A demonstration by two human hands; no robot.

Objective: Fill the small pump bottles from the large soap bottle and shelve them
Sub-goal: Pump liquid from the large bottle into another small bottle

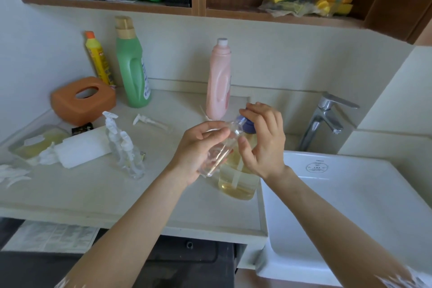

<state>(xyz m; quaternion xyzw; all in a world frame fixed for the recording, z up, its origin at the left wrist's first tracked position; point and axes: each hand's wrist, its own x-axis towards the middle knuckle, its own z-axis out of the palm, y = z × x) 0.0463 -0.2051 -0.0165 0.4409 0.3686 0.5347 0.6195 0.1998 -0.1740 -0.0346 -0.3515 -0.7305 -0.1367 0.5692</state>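
My left hand point(201, 149) grips a small clear bottle point(218, 154), tilted with its neck up to the right. My right hand point(264, 138) curls its fingers around that bottle's top, over the blue pump head point(245, 124) of the large soap bottle. That large clear bottle point(238, 182) stands on the counter right behind my hands, holding yellowish liquid low down. Several small clear pump bottles point(124, 145) stand in a cluster to the left. A loose white pump point(149, 121) lies on the counter.
A pink bottle point(218, 82), a green bottle point(133, 65), a yellow bottle point(98, 58) and an orange tissue box point(83, 100) stand at the back. White cloths point(79, 149) and a tray point(35, 142) lie left. The sink point(350, 206) and tap point(327, 117) are right, wooden shelves point(198, 7) above.
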